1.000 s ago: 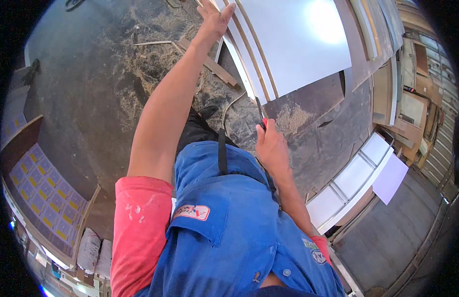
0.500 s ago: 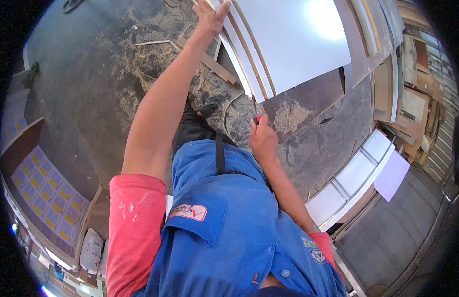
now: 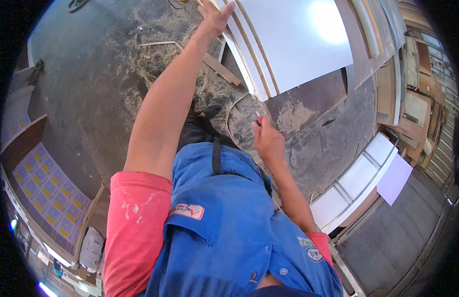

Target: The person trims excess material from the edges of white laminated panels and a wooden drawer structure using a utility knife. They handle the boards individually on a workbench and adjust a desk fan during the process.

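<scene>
At the top, my left hand (image 3: 214, 19) grips the near long edge of a white board (image 3: 303, 59) that carries narrow brown strips (image 3: 259, 54) along that side. My right hand (image 3: 268, 143) is closed on a red-and-black handled tool (image 3: 258, 120) with a short visible metal tip, held a little below the board's bottom corner and apart from it. The board rests over a dusty brown panel (image 3: 318, 91).
Sawdust, a wood offcut (image 3: 222, 69) and a cable (image 3: 231, 111) lie on the floor (image 3: 91, 99) by my foot (image 3: 209, 112). Leaning panels (image 3: 412, 114) and a white framed piece (image 3: 348, 183) are at right. A printed panel (image 3: 46, 193) and sacks (image 3: 91, 247) are at left.
The tool in my right hand has come away from the board's lower corner, where its blade rested earlier. My left hand stays on the board's edge.
</scene>
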Action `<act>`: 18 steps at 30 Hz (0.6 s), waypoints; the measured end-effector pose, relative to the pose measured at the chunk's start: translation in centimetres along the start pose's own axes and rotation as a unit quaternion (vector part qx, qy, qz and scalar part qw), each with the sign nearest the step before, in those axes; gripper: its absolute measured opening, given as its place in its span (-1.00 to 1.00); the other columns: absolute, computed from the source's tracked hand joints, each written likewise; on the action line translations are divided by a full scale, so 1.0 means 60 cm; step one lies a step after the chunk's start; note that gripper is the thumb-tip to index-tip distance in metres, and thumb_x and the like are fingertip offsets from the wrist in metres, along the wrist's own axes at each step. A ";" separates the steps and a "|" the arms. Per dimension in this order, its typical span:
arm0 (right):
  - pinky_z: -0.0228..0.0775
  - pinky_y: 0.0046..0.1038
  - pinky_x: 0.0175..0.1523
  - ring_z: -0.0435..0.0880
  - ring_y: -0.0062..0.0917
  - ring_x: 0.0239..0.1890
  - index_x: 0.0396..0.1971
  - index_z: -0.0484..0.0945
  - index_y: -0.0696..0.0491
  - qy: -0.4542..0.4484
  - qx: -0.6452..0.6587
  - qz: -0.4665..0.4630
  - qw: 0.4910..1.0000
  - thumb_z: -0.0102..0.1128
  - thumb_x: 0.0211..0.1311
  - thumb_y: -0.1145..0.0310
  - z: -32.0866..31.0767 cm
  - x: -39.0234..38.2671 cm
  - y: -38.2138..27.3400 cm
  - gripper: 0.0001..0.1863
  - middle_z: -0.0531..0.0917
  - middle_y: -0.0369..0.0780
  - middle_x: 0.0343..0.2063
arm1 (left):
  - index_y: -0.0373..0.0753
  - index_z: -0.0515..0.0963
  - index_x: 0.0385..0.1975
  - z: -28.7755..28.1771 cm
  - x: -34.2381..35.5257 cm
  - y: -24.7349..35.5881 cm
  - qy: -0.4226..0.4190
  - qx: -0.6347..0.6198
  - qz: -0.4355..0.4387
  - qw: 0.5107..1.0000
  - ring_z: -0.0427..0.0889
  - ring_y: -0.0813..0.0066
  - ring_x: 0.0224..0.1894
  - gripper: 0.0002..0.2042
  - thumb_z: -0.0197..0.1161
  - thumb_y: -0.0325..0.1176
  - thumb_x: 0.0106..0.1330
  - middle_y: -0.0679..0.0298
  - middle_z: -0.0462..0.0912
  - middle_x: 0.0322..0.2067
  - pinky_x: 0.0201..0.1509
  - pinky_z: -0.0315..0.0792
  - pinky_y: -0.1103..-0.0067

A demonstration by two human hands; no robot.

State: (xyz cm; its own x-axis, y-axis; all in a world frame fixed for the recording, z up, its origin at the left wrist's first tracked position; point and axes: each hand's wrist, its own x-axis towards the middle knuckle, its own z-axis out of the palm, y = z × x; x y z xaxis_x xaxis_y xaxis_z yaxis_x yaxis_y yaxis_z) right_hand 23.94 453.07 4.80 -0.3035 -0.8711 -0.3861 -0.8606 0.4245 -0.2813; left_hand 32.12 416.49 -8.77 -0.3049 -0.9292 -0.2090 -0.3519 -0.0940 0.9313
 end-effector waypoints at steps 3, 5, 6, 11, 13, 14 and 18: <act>0.52 -0.06 -0.35 0.69 0.00 -0.39 -0.14 0.41 0.05 0.054 -0.004 0.009 0.998 0.00 0.46 0.11 -0.009 -0.007 0.012 -0.70 0.68 0.01 -0.47 | -0.30 -0.54 0.46 -0.002 -0.014 0.030 -0.019 -0.064 -0.036 0.997 -0.56 -0.09 0.53 0.07 0.04 0.26 0.37 -0.17 -0.54 0.48 0.57 -0.36 0.13; 0.53 -0.07 -0.35 0.70 -0.01 -0.40 -0.16 0.40 0.06 0.058 -0.025 0.050 0.997 0.03 0.46 0.12 -0.004 -0.009 0.020 -0.71 0.68 0.03 -0.46 | -0.29 -0.56 0.45 -0.018 -0.054 0.101 -0.046 -0.092 -0.049 0.993 -0.57 -0.09 0.53 0.05 0.05 0.23 0.39 -0.17 -0.55 0.48 0.57 -0.37 0.13; 0.53 -0.07 -0.35 0.70 -0.01 -0.40 -0.16 0.40 0.06 0.055 -0.029 0.045 0.997 0.03 0.46 0.12 -0.003 -0.007 0.017 -0.71 0.68 0.03 -0.46 | -0.28 -0.58 0.45 -0.029 -0.068 0.116 -0.060 -0.122 -0.059 0.989 -0.57 -0.09 0.53 0.04 0.05 0.20 0.41 -0.17 -0.56 0.48 0.57 -0.37 0.13; 0.53 -0.06 -0.38 0.69 0.00 -0.43 -0.22 0.38 0.07 0.079 -0.064 0.036 0.994 0.04 0.45 0.11 -0.008 0.002 -0.004 -0.70 0.68 0.03 -0.47 | -0.34 -0.59 0.43 -0.016 -0.029 0.058 -0.034 -0.086 -0.051 0.994 -0.57 -0.08 0.53 0.03 0.03 0.16 0.43 -0.20 -0.56 0.47 0.57 -0.35 0.16; 0.53 -0.06 -0.38 0.69 0.00 -0.44 -0.22 0.37 0.07 0.074 -0.090 0.038 0.992 0.04 0.45 0.11 -0.013 0.002 -0.015 -0.70 0.68 0.03 -0.48 | -0.34 -0.59 0.43 -0.007 -0.016 0.037 -0.017 -0.071 -0.039 0.997 -0.55 -0.09 0.53 0.04 0.04 0.18 0.42 -0.20 -0.56 0.47 0.57 -0.33 0.16; 0.53 -0.07 -0.39 0.69 0.00 -0.45 -0.23 0.37 0.07 0.072 -0.110 0.042 0.990 0.03 0.45 0.11 -0.013 0.004 -0.019 -0.70 0.68 0.03 -0.48 | -0.35 -0.58 0.43 -0.005 -0.012 0.031 -0.005 -0.050 -0.024 0.998 -0.53 -0.10 0.53 0.05 0.04 0.19 0.41 -0.21 -0.56 0.47 0.57 -0.32 0.17; 0.53 -0.09 -0.39 0.70 -0.01 -0.44 -0.23 0.37 0.07 0.047 -0.137 0.079 0.986 0.04 0.45 0.13 0.005 0.007 -0.015 -0.71 0.68 0.02 -0.48 | -0.34 -0.57 0.44 -0.016 -0.039 0.075 -0.056 -0.109 -0.083 0.989 -0.53 -0.10 0.53 0.05 0.05 0.20 0.41 -0.21 -0.56 0.47 0.57 -0.32 0.18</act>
State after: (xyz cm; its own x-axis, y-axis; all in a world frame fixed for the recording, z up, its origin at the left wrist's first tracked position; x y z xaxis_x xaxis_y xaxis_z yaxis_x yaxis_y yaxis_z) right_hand 24.70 452.39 4.66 -0.4689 -0.8236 -0.3192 -0.8734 0.4861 0.0290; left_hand 32.12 417.93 -3.81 -0.3592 -0.8501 -0.3851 -0.2094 -0.3287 0.9209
